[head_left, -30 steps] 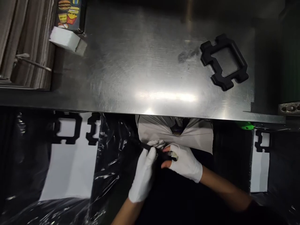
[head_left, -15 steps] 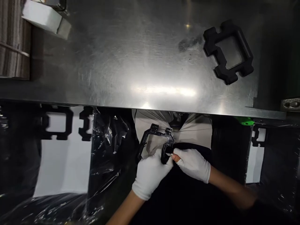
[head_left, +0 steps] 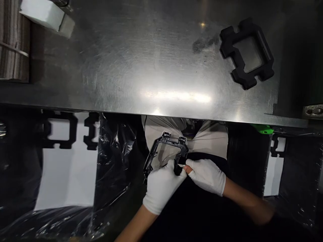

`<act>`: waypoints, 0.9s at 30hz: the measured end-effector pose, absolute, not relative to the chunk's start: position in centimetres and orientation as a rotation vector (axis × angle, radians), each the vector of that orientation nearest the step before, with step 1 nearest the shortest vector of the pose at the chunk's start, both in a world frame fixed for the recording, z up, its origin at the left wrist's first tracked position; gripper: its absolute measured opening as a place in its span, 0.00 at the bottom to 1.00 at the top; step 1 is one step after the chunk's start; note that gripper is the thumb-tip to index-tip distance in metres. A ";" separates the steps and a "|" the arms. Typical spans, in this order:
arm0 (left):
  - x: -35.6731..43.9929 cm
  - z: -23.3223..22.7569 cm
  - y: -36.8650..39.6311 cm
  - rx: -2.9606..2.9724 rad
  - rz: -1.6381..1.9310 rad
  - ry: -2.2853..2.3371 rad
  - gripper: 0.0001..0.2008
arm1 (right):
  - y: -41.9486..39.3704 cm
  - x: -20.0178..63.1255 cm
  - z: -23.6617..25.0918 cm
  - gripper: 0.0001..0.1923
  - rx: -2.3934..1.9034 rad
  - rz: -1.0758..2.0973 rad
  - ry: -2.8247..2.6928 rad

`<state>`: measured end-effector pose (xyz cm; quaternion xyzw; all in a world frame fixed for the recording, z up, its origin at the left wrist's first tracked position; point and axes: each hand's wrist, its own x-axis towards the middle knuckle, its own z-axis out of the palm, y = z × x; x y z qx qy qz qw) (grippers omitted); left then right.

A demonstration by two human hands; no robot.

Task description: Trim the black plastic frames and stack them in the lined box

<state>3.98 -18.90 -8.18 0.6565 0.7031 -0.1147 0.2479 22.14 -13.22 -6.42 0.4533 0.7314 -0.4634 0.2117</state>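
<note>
My left hand (head_left: 163,186), in a white glove, is closed around the lower part of a black angular frame (head_left: 151,155). The frame is tilted over my lap, below the table edge, and its inner side with ribs and small holes faces up. At the frame's lower right arm is my right hand (head_left: 208,177), gloved with bare fingertips showing. Its thumb and finger are pinched on a small, thin, pale thing, too small to name, close to my left thumb. A second black frame (head_left: 238,62) lies on the table at the right.
The metal table (head_left: 121,67) ends just above my hands. A white block (head_left: 42,13) and a brown layered stack (head_left: 12,50) stand at its far left. Below, left and right, are plastic-lined bins with more black frames (head_left: 73,131) and a green object (head_left: 262,129).
The frame in my left hand has tipped slightly, so more of its ribbed left side shows. Both hands stay at nearly the same place, and the view has shifted a little.
</note>
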 end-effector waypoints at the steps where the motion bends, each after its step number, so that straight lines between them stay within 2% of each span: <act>1: 4.0 -8.1 -18.9 1.787 -0.312 1.914 0.20 | -13.2 22.2 -6.4 0.17 1.265 -1.287 2.030; 11: 4.2 -7.9 -18.9 1.775 -0.376 1.940 0.30 | -14.3 21.9 -6.3 0.20 1.441 -1.450 1.911; 22: 4.2 -7.8 -19.1 1.744 -0.261 1.927 0.26 | -14.9 21.4 -6.7 0.19 1.458 -1.376 1.865; 27: 4.8 -7.8 -19.1 1.776 -0.302 1.996 0.28 | -14.8 21.7 -6.6 0.18 1.530 -1.479 1.825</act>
